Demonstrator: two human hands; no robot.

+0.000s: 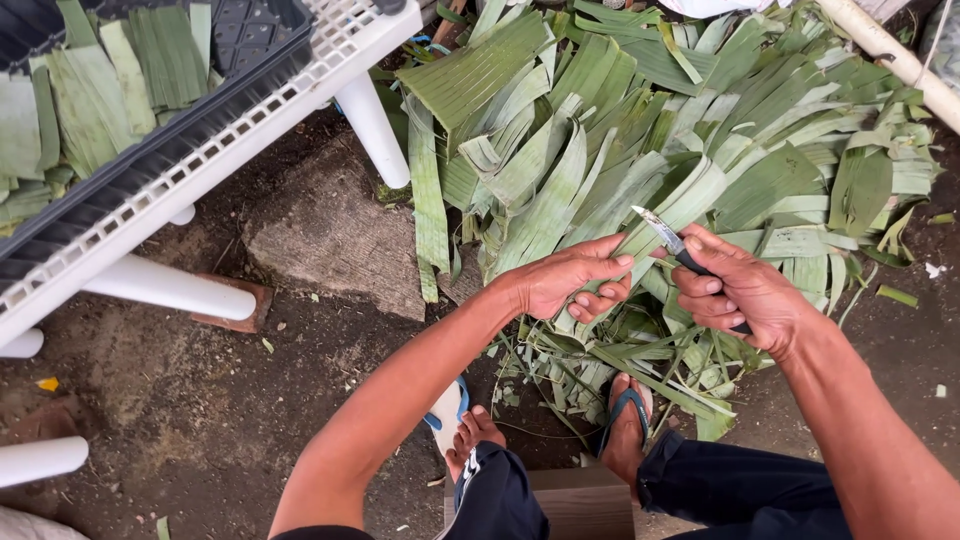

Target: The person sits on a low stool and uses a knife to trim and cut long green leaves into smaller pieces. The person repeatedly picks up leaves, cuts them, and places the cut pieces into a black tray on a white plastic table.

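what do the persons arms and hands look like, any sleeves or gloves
Both arms are bare down their whole visible length: no sleeves show. The left hand and right hand wear no gloves, and no rings, watch or bands are visible on either wrist. Both forearms look lean.

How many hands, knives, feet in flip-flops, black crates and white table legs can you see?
Hands: 2, the left hand and the right hand
Knife: 1
Feet in flip-flops: 2
Black crate: 1
White table legs: 5
Total: 11
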